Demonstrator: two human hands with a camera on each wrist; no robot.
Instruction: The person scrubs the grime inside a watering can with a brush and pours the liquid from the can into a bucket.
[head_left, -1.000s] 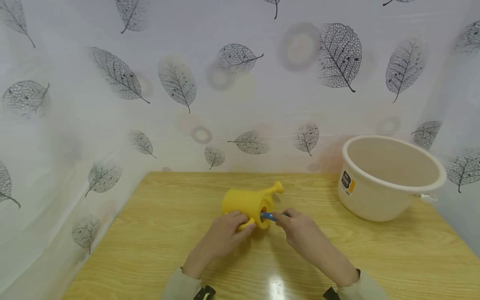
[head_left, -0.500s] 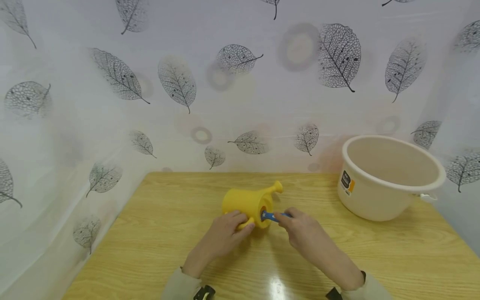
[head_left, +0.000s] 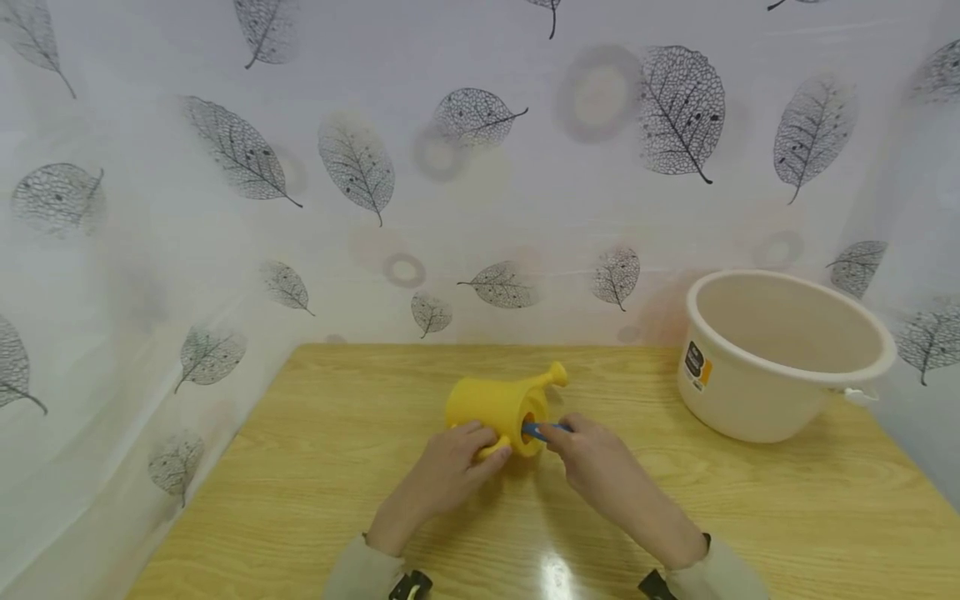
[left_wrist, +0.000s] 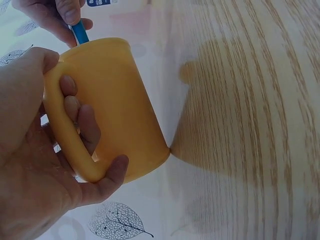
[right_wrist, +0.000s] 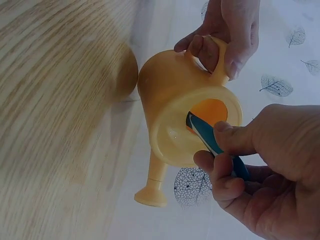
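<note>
A yellow watering can [head_left: 483, 402] lies on its side on the wooden table, its opening to the right and its spout pointing away. My left hand [head_left: 453, 464] grips its handle, fingers curled through the loop in the left wrist view. With my right hand [head_left: 603, 467] I pinch a slim blue-and-white handle [right_wrist: 206, 134] between thumb and fingers. Its far end goes into the can's opening [right_wrist: 212, 110] and is hidden there, so I cannot tell what kind of tool it is.
A large cream bucket [head_left: 742, 408] with a label stands at the table's back right. A pale sheet printed with leaves [head_left: 480, 200] hangs behind and beside the wooden table [head_left: 315, 467].
The right hand drew the blue handle slightly out half a second ago, and now it is further inside the opening again. The left hand and the watering can stay nearly still.
</note>
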